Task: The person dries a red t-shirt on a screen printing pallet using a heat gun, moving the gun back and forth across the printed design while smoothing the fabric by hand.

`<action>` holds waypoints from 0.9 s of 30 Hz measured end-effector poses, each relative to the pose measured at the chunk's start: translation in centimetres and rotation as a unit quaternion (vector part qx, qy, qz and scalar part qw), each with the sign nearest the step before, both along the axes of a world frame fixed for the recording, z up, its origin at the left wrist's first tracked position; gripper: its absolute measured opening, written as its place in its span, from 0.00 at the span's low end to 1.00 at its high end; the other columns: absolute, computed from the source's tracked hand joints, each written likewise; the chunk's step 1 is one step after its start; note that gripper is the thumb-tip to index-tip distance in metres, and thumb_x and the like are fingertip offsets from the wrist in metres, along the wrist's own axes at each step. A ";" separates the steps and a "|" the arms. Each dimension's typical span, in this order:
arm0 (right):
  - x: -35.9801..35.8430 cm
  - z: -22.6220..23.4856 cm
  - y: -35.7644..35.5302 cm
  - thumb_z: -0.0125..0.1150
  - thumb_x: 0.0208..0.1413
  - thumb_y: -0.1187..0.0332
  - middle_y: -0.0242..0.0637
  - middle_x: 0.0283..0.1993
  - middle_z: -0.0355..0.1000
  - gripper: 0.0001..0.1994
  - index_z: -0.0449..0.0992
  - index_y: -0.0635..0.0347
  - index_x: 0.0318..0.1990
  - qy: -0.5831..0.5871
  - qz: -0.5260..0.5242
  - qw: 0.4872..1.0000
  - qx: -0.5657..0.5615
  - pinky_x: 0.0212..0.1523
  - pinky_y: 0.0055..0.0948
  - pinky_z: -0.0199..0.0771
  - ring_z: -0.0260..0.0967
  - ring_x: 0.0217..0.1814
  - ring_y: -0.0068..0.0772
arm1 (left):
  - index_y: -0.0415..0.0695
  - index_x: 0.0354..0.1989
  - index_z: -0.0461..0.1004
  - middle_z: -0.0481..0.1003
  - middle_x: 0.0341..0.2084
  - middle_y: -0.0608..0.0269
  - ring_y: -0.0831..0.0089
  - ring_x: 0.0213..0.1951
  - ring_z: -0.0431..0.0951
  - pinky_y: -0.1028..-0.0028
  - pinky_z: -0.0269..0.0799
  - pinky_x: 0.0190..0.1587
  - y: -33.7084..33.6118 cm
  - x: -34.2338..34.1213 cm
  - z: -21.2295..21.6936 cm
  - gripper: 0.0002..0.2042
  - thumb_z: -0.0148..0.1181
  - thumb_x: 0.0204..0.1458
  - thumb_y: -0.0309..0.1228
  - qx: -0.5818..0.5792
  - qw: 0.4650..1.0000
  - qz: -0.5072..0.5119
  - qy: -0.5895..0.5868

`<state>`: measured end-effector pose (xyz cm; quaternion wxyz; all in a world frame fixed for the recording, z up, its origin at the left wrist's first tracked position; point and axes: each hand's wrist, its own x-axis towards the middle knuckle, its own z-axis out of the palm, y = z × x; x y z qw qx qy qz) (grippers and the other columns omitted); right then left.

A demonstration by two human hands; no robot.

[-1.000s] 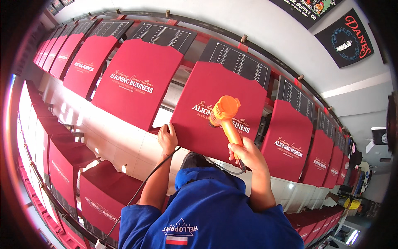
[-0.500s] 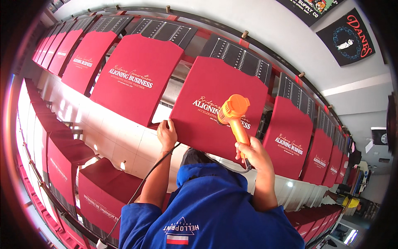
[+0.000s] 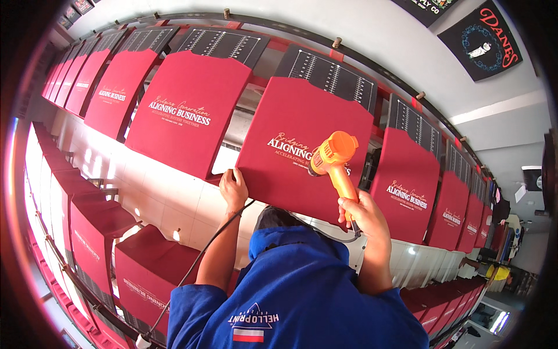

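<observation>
My right hand is wrapped round the handle of an orange heat gun. Its nozzle hangs over the white and gold print of a red T-shirt, hiding part of the lettering. That shirt is stretched over a black printing board with white ruler marks at its far end. At the shirt's near left corner, my left hand pinches the edge with bent fingers. A dark cord passes by my left forearm, and a cable also trails below the gun's handle.
Other boards with printed red shirts stand in a row on both sides. A second row of shirts lies behind me at the lower left. A black rail runs along the far side. Someone in a yellow top is at the far right.
The heat gun and my right hand have shifted slightly to the right over the print. My left hand stays at the shirt's corner. The whole view has tilted a little.
</observation>
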<state>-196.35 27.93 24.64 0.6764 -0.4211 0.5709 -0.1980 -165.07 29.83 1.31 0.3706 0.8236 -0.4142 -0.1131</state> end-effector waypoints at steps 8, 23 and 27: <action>-0.3 -0.3 1.2 0.59 0.62 0.64 0.31 0.28 0.70 0.11 0.69 0.63 0.42 0.004 -0.028 1.000 -0.014 0.22 0.23 0.69 0.71 0.26 0.22 | 0.35 0.26 0.71 0.73 0.24 0.42 0.42 0.31 0.73 0.52 0.66 0.37 -0.1 -0.1 0.3 0.16 0.49 0.62 0.35 0.008 1.000 -0.014 0.001; 0.4 0.1 2.5 0.61 0.61 0.60 0.33 0.29 0.71 0.14 0.70 0.64 0.41 0.030 -0.049 0.998 0.001 0.24 0.25 0.69 0.72 0.27 0.22 | 0.33 0.26 0.70 0.72 0.24 0.39 0.39 0.32 0.71 0.50 0.65 0.37 0.5 0.4 -0.1 0.17 0.49 0.63 0.35 -0.009 0.999 -0.036 0.004; 1.9 -1.2 1.0 0.61 0.61 0.59 0.31 0.26 0.71 0.15 0.69 0.64 0.39 -0.022 0.013 0.999 -0.023 0.24 0.25 0.71 0.71 0.25 0.22 | 0.33 0.27 0.71 0.73 0.26 0.37 0.38 0.32 0.72 0.49 0.65 0.38 0.2 -0.3 -0.5 0.18 0.48 0.63 0.37 -0.016 0.999 -0.035 -0.007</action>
